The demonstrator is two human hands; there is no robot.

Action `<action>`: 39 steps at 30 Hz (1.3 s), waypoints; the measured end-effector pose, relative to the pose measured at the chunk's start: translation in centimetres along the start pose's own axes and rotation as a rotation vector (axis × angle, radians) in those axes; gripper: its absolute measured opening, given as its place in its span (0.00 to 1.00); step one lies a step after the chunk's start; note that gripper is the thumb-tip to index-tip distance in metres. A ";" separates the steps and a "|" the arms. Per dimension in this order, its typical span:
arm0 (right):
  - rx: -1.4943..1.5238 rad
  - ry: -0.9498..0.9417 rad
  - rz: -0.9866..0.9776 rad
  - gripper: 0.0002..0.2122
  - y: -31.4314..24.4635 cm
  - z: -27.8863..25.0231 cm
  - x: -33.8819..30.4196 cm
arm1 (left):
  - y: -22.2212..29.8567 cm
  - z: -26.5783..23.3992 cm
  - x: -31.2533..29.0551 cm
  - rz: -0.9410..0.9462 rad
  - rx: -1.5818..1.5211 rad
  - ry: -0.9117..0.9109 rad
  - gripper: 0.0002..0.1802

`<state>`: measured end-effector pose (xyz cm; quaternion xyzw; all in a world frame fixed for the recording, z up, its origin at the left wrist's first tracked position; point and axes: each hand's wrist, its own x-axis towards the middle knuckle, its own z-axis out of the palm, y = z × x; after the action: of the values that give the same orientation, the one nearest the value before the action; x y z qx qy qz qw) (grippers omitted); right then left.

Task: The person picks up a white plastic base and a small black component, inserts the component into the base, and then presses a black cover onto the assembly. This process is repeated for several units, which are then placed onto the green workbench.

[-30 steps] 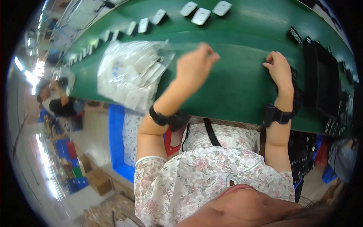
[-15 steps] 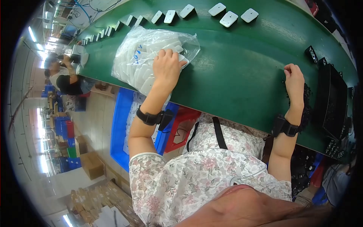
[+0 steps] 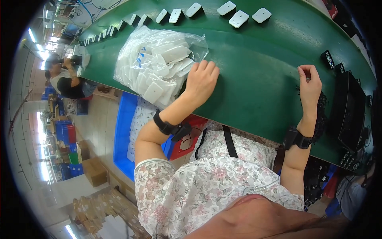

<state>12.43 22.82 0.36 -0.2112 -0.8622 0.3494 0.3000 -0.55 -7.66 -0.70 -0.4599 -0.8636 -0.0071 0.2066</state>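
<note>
your left hand (image 3: 202, 83) moved rightward to upper centre, half-curled by the bag (image 3: 139, 61); right hand (image 3: 310, 83), upper right, loosely pinched; contents unclear.

A green table (image 3: 250, 85) bears a clear bag (image 3: 153, 63), white-topped blocks (image 3: 238, 19), small black parts (image 3: 323, 104) and a black tray (image 3: 347, 113).

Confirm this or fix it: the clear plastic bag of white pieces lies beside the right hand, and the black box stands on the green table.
One side is wrong: the clear plastic bag of white pieces lies beside the left hand, as the head view shows. The black box does stand on the green table.
</note>
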 end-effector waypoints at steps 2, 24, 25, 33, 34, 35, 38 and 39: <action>-0.017 0.009 0.006 0.06 0.2 -0.1 0.0 | -0.1 -1.6 -0.2 -0.165 0.068 -0.015 0.15; -0.060 -0.021 -0.086 0.05 -1.3 0.8 -0.4 | -5.4 -0.4 1.0 -0.413 0.145 0.039 0.28; -0.075 -0.020 -0.091 0.05 -1.4 0.7 -0.4 | -4.5 -0.4 1.0 -0.410 0.143 0.038 0.28; -0.067 -0.025 -0.095 0.05 -2.0 0.6 -0.3 | 2.1 0.2 -0.1 -0.267 -0.002 0.228 0.13; -0.057 -0.022 -0.094 0.04 -2.1 0.7 -0.3 | 2.7 0.8 -0.2 -0.203 -0.031 0.253 0.13; -0.067 -0.019 -0.086 0.04 -2.0 0.7 -0.3 | 3.3 0.9 0.1 -0.134 -0.066 0.279 0.13; -0.047 -0.008 -0.088 0.04 -1.9 0.7 -0.3 | 5.2 0.6 0.5 -0.072 -0.230 0.197 0.20; -0.041 -0.005 -0.094 0.04 -1.8 0.6 -0.3 | 5.8 0.3 0.7 -0.034 -0.326 0.162 0.23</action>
<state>11.96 21.20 1.22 -0.1754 -0.8789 0.3177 0.3094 3.62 -3.75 -1.77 -0.4704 -0.8392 -0.1875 0.1982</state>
